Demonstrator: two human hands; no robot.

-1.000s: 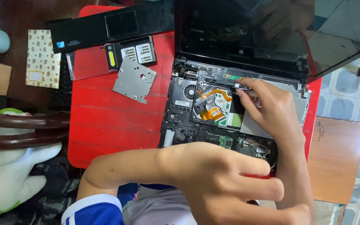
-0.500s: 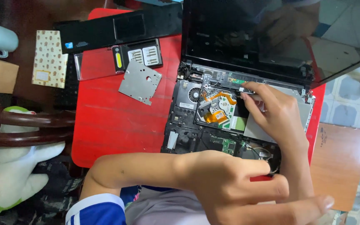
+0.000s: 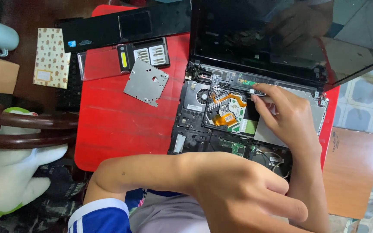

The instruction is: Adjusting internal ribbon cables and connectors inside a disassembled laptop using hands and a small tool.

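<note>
The opened laptop (image 3: 238, 116) lies on the red table (image 3: 121, 129), its circuit boards, fan and orange ribbon cable exposed, the dark screen tilted up behind. The right hand (image 3: 288, 116) pinches a thin screwdriver (image 3: 255, 92) at the rear edge of the chassis, near the hinge. The left hand (image 3: 242, 194) hovers over the front edge, fingers loosely curled, holding nothing visible. A grey metal plate (image 3: 146, 82) and a bit case (image 3: 145, 55) lie to the left.

The right hand (image 3: 288, 114) has moved a little toward 12 o'clock, and its fingers (image 3: 266, 92) now pinch a small dark part (image 3: 255, 91) at the hinge edge of the opened laptop (image 3: 221, 129). The left hand (image 3: 242, 194) has slid slightly toward 3 o'clock.
</note>
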